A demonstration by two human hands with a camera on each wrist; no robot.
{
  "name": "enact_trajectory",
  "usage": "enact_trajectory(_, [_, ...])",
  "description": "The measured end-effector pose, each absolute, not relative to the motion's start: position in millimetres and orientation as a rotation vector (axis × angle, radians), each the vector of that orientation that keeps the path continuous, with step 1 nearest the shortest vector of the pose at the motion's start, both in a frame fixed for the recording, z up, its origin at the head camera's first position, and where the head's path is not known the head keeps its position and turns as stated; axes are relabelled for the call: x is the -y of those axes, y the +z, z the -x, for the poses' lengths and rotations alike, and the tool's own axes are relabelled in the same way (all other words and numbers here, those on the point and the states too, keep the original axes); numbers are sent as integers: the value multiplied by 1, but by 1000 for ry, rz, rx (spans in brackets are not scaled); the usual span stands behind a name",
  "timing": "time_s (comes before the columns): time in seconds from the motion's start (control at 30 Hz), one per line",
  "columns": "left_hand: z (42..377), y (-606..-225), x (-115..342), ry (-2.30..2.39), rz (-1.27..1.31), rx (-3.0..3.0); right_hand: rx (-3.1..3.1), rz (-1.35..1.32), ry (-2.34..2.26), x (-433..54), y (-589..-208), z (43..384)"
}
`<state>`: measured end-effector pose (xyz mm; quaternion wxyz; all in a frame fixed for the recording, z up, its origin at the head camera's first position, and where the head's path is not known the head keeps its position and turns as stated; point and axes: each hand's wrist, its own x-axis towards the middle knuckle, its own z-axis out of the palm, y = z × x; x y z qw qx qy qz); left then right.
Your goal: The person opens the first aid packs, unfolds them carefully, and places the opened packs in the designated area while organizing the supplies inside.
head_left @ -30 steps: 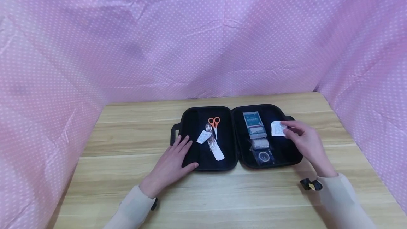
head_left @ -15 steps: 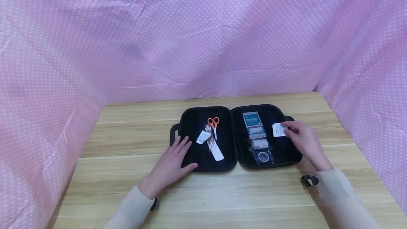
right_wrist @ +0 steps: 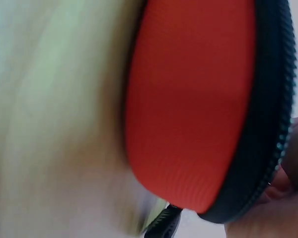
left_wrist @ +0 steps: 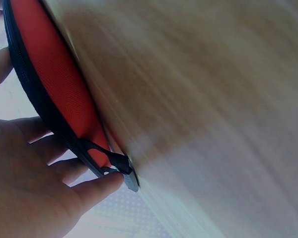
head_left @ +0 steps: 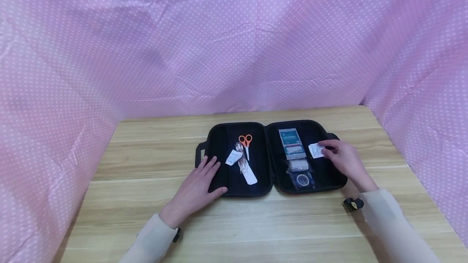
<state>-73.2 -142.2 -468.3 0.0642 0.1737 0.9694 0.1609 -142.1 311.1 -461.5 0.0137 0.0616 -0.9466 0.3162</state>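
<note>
A first-aid case point(head_left: 218, 188), black inside and red outside, lies unfolded on the table. My left hand point(head_left: 195, 192) rests with straight, spread fingers over the left half's outer edge; in the left wrist view its fingers reach across the zipper rim near the handle point(left_wrist: 120, 162). Above the right half, my right hand point(head_left: 345, 158) pinches a small white sachet point(head_left: 315, 150) between thumb and fingers. Scissors point(head_left: 247, 145) with orange handles, a similar white sachet point(head_left: 233, 157) and a packet of cotton swabs point(head_left: 247, 169) lie in the left half.
Along the right half's inner side lie a green-and-clear packet point(head_left: 291, 141), a wrapped bandage roll point(head_left: 299, 165) and a bagged tape roll point(head_left: 303, 180). Pink dotted cloth point(head_left: 234, 44) hangs behind and beside the wooden table point(head_left: 256, 230).
My right hand has shifted slightly left with the sachet, toward the green packet, and the sachet has turned a little. My left hand has stayed in place.
</note>
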Motion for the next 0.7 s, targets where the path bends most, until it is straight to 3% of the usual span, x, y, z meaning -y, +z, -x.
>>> enact_trajectory(0.7, [73,-468,143,491,-538,-2929,3062,-172,1240,-300,-466,156])
